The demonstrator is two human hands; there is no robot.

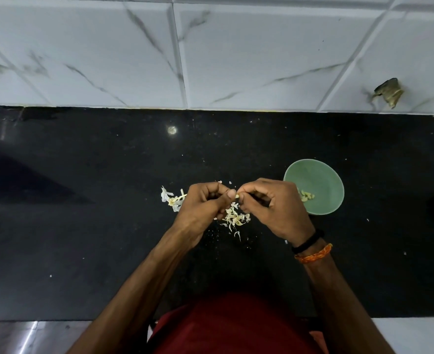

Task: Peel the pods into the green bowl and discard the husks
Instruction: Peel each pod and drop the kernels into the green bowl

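**Both hands pinch one pod above the husk pile**

Nearest to you is your red shirt (236,325) at the counter's front edge; from it your two forearms reach forward over the black counter (83,226); your right wrist wears a black band (308,242) and an orange thread (314,255) just behind it.

Your left hand (203,205) has its fingers curled in, thumb pressed forward; your right hand (269,208) is curled the same way; the two thumbs and fingertips meet on a small pale pod (237,196), which both hands pinch between them above the counter; how far the pod is opened you cannot tell, it is too small.

Directly beneath the hands lies a loose pile of pale husks (233,218), with crumbs scattered toward you; a second small clump of husks (171,199) lies just left of your left hand, partly hidden by it.

Just beyond and to the right of your right hand sits the green bowl (323,175), upright on the counter, its near left rim covered by your knuckles; a few greenish pieces (306,195) rest inside near that side.

Farthest off, the white marbled wall tiles (210,52) rise from the counter's back edge; a broken hole (388,92) shows in the tiles at the right.
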